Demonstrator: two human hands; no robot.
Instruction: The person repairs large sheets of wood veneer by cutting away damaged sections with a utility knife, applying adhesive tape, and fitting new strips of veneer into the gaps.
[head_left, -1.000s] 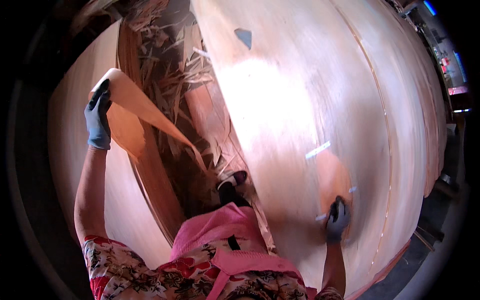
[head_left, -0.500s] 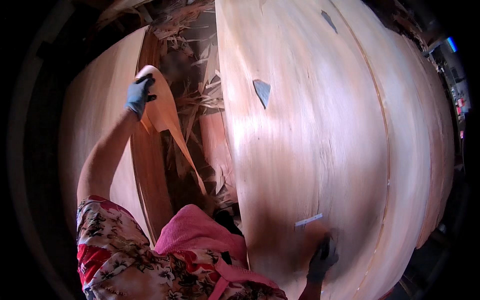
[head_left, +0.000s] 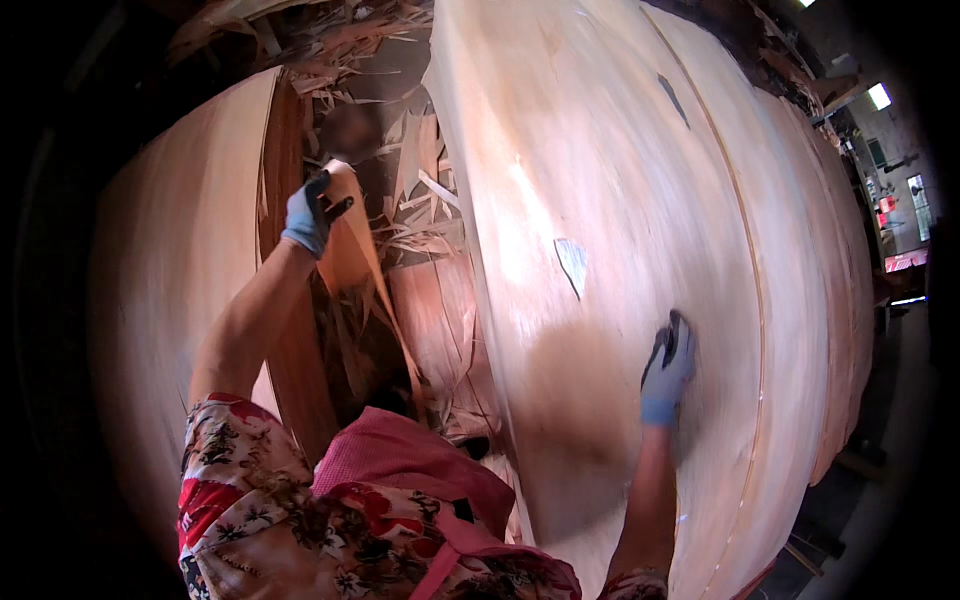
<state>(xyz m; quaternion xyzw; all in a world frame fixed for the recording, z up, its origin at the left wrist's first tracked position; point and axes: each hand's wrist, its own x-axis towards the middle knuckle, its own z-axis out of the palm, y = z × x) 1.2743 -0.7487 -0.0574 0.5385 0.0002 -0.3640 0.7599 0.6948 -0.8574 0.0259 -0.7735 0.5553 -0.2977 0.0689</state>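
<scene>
My left hand (head_left: 312,215), in a grey-blue glove with dark fingers, grips a torn strip of wood veneer (head_left: 350,245). The strip tapers down over the gap between two veneer stacks. My right hand (head_left: 668,370), gloved alike, rests on the broad pale veneer sheet (head_left: 620,210) with its fingers apart, as far as they show. To the left of that hand, further off, a jagged hole (head_left: 572,265) opens in the sheet. A narrower slit (head_left: 673,100) lies near the far edge. A long brown line (head_left: 745,230) runs down the sheet's right side.
At left stands another veneer stack (head_left: 180,240) with a reddish-brown side. Torn veneer scraps (head_left: 400,215) litter the floor of the gap, and a larger reddish piece (head_left: 430,310) lies nearer me. A pink cloth (head_left: 410,460) covers my lap.
My right hand has moved away from me over the sheet. My left hand still grips the strip, now lower and further right in view. The short white strip is mostly out of sight.
</scene>
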